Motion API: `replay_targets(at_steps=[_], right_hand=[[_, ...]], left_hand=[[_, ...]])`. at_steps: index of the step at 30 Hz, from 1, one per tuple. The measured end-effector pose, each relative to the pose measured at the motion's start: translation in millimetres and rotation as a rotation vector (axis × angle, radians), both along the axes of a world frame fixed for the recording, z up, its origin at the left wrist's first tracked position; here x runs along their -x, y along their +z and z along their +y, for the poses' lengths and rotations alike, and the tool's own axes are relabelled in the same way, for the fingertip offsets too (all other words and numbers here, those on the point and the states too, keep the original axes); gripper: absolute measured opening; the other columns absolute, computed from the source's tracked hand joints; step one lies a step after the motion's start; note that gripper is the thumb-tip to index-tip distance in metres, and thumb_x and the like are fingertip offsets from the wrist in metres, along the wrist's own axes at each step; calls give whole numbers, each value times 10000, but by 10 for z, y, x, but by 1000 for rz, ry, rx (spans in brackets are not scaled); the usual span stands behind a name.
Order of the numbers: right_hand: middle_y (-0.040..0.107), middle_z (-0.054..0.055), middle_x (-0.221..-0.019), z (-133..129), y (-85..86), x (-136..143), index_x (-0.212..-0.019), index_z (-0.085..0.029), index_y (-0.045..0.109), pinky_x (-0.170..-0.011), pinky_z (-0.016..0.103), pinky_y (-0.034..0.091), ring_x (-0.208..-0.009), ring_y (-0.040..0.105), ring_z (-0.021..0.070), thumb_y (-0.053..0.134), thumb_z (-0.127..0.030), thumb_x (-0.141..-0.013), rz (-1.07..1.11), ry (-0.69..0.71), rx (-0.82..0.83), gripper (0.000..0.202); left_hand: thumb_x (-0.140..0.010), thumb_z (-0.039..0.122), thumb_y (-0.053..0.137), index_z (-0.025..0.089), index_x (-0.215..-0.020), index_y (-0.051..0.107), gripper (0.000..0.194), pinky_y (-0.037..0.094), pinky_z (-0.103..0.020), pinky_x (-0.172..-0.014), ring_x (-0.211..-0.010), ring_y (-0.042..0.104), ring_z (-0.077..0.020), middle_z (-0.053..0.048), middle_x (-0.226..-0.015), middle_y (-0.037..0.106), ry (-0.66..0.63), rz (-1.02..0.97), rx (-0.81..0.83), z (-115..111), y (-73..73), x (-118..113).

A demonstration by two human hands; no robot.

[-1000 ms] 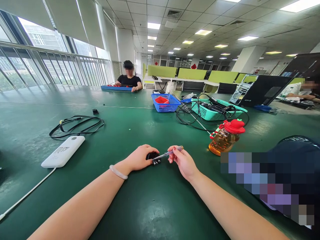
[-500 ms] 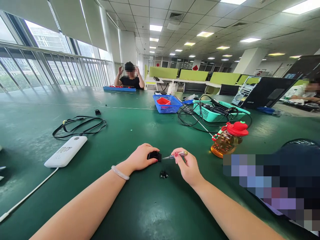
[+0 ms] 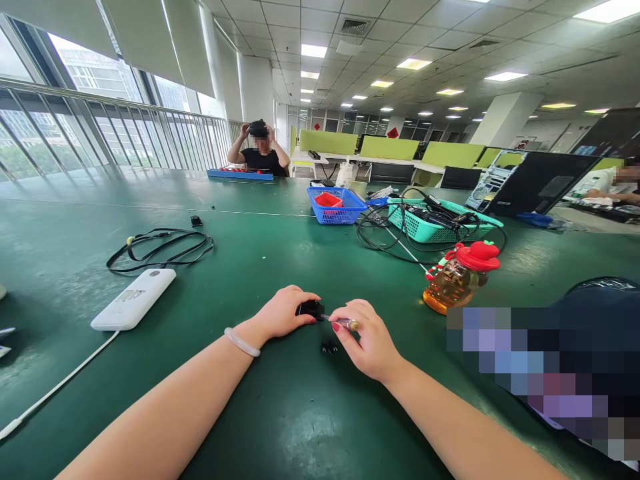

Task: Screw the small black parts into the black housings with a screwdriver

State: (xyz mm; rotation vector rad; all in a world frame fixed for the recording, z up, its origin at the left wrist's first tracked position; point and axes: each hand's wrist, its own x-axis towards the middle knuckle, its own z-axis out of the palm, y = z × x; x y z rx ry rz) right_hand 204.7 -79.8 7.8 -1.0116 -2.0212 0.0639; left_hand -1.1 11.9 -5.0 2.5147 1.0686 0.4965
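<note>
Near the middle of the green table (image 3: 250, 413), my left hand (image 3: 286, 313) grips a small black part (image 3: 311, 309) between thumb and fingers. My right hand (image 3: 364, 339) is closed on a thin screwdriver (image 3: 350, 325) with a clear handle, which lies nearly level. Its tip meets the right end of the black part; whether it enters the part is too small to tell. Just below, between my hands, a smaller black piece (image 3: 329, 347) lies on the table.
To the left are a white power bank (image 3: 134, 300) and a coiled black cable (image 3: 160, 250). Ahead are a blue basket (image 3: 337, 212) and a teal basket (image 3: 430, 232) of cables. A red-lidded bottle (image 3: 453, 283) stands right. Another person (image 3: 259, 157) sits at the far side.
My right hand has moved left with the screwdriver, closer to the black part, and its fingers now cover more of the handle. My left hand keeps its hold.
</note>
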Motion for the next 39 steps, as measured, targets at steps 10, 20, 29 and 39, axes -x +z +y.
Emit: replay_targets(at_steps=[10, 20, 29, 39], right_hand=[[683, 27, -795, 2, 40, 25, -841, -249, 608, -845, 390, 454, -777, 609, 198, 472, -267, -931, 41, -18, 159, 164], [683, 63, -771, 235, -87, -127, -828, -211, 643, -723, 381, 500, -692, 620, 214, 508, -616, -864, 526, -188, 482, 429], [691, 16, -826, -97, 71, 112, -930, -260, 638, -1049, 496, 309, -854, 609, 198, 557, -242, -901, -174, 21, 3, 89], [711, 33, -929, -71, 53, 63, -1044, -252, 602, -1050, 510, 333, -962, 622, 212, 565, -181, -897, -169, 32, -54, 167]], left_hand=[[-797, 363, 720, 254, -1278, 611, 505, 467, -373, -966, -1062, 599, -243, -76, -1105, 701, -3, 24, 11, 27, -13, -7], [-797, 374, 719, 264, -1280, 612, 507, 482, -375, -937, -1033, 612, -250, -83, -1064, 698, 23, 61, -10, 5, 7, -9], [-801, 392, 703, 258, -1274, 613, 500, 486, -382, -920, -1019, 614, -257, -79, -1079, 706, 16, 71, -59, -4, 0, -15], [-811, 401, 693, 254, -1274, 613, 492, 488, -364, -898, -1018, 619, -253, -76, -1080, 709, 7, 82, -53, 2, 11, -19]])
